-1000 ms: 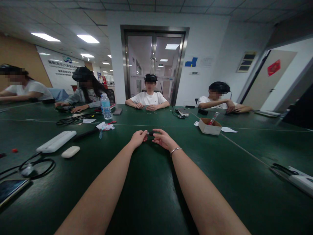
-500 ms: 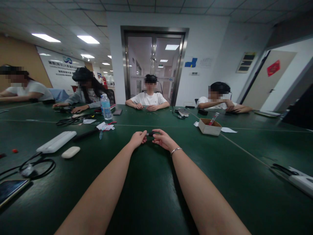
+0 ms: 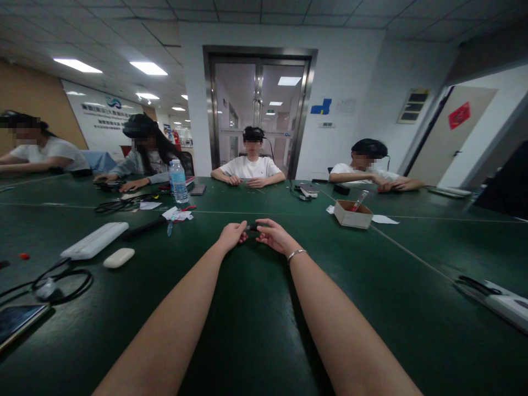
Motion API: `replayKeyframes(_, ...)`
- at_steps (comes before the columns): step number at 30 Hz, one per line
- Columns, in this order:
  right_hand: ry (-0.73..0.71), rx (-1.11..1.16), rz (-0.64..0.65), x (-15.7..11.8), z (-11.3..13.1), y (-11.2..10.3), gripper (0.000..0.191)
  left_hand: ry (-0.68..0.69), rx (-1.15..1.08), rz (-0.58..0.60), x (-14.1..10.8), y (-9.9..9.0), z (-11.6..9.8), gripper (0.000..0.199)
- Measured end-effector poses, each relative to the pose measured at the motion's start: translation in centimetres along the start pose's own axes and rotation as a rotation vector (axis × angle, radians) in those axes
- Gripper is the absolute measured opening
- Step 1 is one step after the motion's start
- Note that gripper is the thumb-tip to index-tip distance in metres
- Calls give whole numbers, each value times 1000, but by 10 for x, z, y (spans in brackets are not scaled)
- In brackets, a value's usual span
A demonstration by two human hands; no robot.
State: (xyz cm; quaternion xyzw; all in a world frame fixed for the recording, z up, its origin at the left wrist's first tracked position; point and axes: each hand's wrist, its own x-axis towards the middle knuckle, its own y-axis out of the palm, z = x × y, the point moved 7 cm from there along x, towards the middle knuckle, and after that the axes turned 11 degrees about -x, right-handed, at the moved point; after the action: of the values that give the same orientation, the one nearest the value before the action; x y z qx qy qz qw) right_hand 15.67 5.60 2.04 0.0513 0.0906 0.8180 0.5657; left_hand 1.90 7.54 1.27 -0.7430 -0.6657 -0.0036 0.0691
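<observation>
Above the green table [image 3: 247,308], both hands come together on a small dark cylinder-shaped object [image 3: 252,226], too small to tell its kind. My left hand [image 3: 233,236] pinches its left end between thumb and fingers. At the other end, my right hand [image 3: 276,236] has thumb and fingertips closed round it, the remaining fingers curled below. A silver bracelet [image 3: 297,254] circles the right wrist. The fingers cover much of the object.
Left of my arms lie a white power bank [image 3: 94,241], a white oval case [image 3: 119,258], a black cable [image 3: 78,286] and a phone [image 3: 22,322]. Further off stand a water bottle [image 3: 179,181] and a small open box [image 3: 352,215]. Several people sit across the table.
My hands stay in nearly the same place, both still on the dark object. The person at the right has lowered a raised hand toward the table.
</observation>
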Motion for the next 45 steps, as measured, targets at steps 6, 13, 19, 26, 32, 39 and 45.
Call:
replayKeyframes(6, 11, 13, -24, 0, 1, 0, 18, 28, -82, 15, 4, 1, 4, 44)
replayKeyframes(13, -9, 8, -28, 3, -1, -3, 9, 44, -72, 33, 2, 1, 2, 41)
replayKeyframes(19, -11, -7, -46, 3, 0, -3, 4, 109, 8, 22, -1, 1, -2, 35)
replayKeyframes(26, 7, 44, -85, 4, -1, -5, 15, 349, 429, 39, -24, 14, -35, 28)
replayKeyframes(32, -28, 66, -61, 5, -1, -5, 14, 399, 783, -53, -33, 18, -50, 26)
replayKeyframes(39, -36, -4, -29, 3, -1, -1, 7, 290, 714, 15, -26, 14, -38, 35)
replayKeyframes(45, -38, -17, -11, 4, -2, -1, 11, 243, 591, 46, -19, 13, -26, 39)
